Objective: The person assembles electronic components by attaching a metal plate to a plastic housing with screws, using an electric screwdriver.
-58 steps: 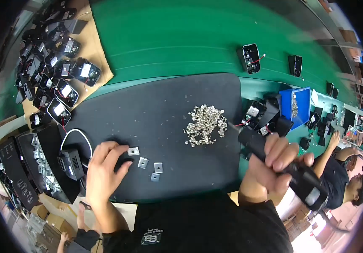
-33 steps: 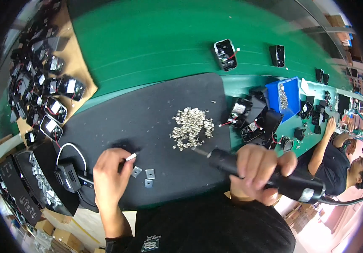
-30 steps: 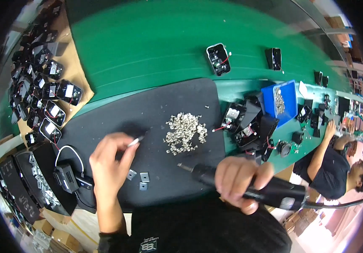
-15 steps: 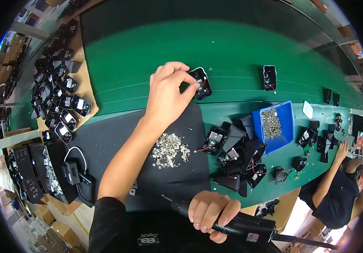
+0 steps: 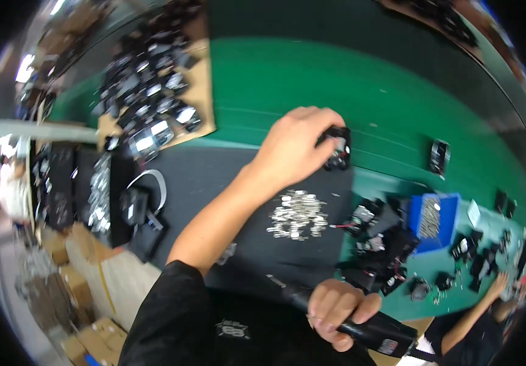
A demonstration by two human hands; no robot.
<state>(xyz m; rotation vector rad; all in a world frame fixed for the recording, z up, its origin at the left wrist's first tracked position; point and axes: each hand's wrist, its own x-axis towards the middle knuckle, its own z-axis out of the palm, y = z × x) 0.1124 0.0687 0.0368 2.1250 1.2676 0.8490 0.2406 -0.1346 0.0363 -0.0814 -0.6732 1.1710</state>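
Note:
My left hand point(image 5: 299, 145) is closed around a small black plastic housing point(image 5: 340, 160) at the far right corner of the black mat point(image 5: 244, 177), by the green belt's edge. Its fingers hide part of the housing, and motion blurs the parts inside. My right hand point(image 5: 341, 312) grips a black corded electric screwdriver point(image 5: 379, 332) near my body, its bit point(image 5: 276, 281) pointing left over the near part of the mat. Between the hands lies a pile of small silvery screws point(image 5: 298, 215).
Black housings with wires point(image 5: 385, 244) heap up right of the mat, beside a blue bin point(image 5: 452, 213) of metal pieces. More housings point(image 5: 147, 91) crowd cardboard at far left. Another housing point(image 5: 439, 156) lies on the green belt point(image 5: 287, 73). A co-worker's arm point(image 5: 476, 314) reaches in at right.
The view has swung left, so the bench appears farther right. My left hand has gone from pinching inside the housing to holding its body, drawn slightly nearer. My right hand keeps the screwdriver.

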